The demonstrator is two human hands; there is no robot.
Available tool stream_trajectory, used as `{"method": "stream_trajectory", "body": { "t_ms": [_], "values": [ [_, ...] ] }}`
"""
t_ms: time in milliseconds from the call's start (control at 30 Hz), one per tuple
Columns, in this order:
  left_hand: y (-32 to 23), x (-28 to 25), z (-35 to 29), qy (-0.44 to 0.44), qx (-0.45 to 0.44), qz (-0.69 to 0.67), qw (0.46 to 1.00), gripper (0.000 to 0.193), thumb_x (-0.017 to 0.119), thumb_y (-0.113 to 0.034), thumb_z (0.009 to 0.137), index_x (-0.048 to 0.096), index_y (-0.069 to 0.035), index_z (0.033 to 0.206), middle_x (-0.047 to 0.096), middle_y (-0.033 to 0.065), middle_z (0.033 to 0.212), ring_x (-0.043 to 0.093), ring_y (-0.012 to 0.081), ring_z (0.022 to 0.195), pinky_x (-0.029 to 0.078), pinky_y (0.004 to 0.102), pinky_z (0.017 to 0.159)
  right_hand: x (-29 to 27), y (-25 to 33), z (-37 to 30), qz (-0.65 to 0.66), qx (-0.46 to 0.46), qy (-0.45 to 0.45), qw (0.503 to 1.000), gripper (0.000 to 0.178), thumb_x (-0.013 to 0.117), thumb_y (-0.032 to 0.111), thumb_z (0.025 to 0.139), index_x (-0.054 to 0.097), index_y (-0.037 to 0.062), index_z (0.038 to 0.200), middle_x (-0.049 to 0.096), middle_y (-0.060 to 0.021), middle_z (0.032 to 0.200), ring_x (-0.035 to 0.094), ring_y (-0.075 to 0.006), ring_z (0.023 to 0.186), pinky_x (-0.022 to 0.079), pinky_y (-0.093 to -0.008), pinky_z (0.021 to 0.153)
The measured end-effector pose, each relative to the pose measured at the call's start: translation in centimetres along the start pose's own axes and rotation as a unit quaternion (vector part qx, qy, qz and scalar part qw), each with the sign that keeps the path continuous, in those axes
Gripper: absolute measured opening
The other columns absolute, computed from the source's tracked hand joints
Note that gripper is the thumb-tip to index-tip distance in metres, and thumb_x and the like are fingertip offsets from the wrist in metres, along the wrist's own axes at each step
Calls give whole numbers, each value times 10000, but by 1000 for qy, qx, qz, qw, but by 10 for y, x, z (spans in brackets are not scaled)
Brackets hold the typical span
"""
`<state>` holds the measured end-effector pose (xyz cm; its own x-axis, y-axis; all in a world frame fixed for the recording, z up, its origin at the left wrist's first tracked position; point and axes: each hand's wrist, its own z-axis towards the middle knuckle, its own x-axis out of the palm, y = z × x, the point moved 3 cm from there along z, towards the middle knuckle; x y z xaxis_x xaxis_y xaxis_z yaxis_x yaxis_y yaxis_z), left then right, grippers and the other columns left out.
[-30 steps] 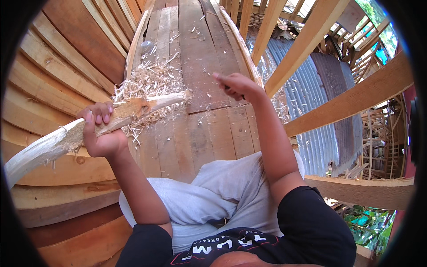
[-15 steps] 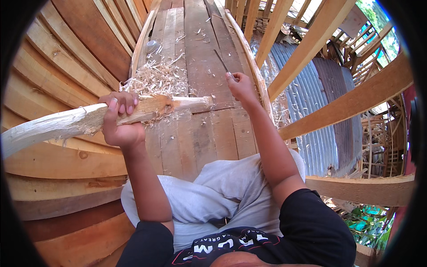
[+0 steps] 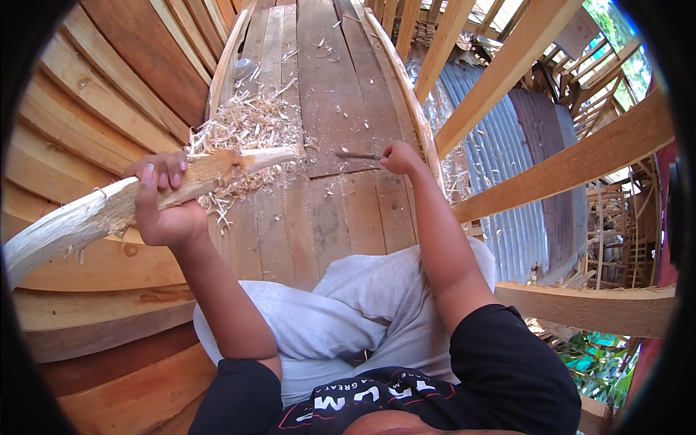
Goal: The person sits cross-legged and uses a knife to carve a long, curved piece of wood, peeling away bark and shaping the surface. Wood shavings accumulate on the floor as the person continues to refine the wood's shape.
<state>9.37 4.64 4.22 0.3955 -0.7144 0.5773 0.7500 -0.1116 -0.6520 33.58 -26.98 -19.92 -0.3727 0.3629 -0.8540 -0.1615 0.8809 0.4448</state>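
Note:
A pale, peeled wooden pole enters from the left edge and ends in a narrower, whittled tip over the floorboards. My left hand is wrapped round it a short way behind that tip, thumb on top. In my right hand, closed in a fist, is a knife with a slim dark blade pointing left toward the pole's tip. Blade and wood are apart. The handle is hidden inside my fingers.
Curled wood shavings lie heaped beyond the pole on the plank floor. A small clear cup stands farther off. Wooden boards line the left; slanting wooden rails and corrugated metal sheets are on the right.
The pole and my left hand have shifted left. My right hand has turned the knife from pointing up and away to pointing left, and has lowered a little toward me.

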Motion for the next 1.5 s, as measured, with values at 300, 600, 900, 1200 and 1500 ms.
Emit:
{"method": "stream_trajectory", "body": {
  "t_ms": [300, 600, 900, 1200, 1500],
  "values": [
    [-6, -7, 5, -2, -7, -37, 999, 116, 546, -143, 807, 450, -102, 757, 378, 2, 683, 384, 131, 644, 355, 331, 704, -3, 16, -11, 7, -13, 133, 991, 166, 688, 138, 813, 705, 22, 930, 698, -186, 844, 678, -321, 839, 533, -389, 755],
    [-14, -13, 8, -24, -5, -56, 998, 139, 565, -165, 799, 447, -107, 755, 371, 3, 681, 386, 132, 645, 353, 331, 707, -4, 14, -8, -42, -103, 78, 991, 182, 764, 97, 704, 732, 60, 879, 717, -116, 833, 680, -238, 780, 535, -347, 718],
    [-14, -14, 8, -32, -6, -59, 998, 137, 568, -177, 790, 460, -98, 759, 375, 6, 677, 395, 142, 649, 355, 332, 715, 13, 20, -14, -49, -78, 80, 993, 272, 824, 81, 664, 740, 54, 921, 728, -101, 857, 684, -213, 807, 530, -332, 740],
    [-16, -13, 9, -44, -5, -55, 998, 141, 575, -163, 783, 449, -103, 763, 371, 3, 677, 384, 138, 639, 353, 330, 708, -1, 10, -12, -75, -59, 47, 994, 258, 822, 53, 645, 755, 63, 894, 727, -113, 837, 689, -230, 764, 537, -340, 709],
    [-15, -15, 10, -34, -6, -65, 997, 129, 575, -163, 777, 462, -101, 766, 381, 6, 676, 391, 142, 639, 351, 330, 707, -23, 1, -13, -117, -28, -18, 993, 226, 793, 146, 709, 732, 38, 898, 713, -147, 843, 686, -267, 804, 531, -365, 747]
  ]
}}
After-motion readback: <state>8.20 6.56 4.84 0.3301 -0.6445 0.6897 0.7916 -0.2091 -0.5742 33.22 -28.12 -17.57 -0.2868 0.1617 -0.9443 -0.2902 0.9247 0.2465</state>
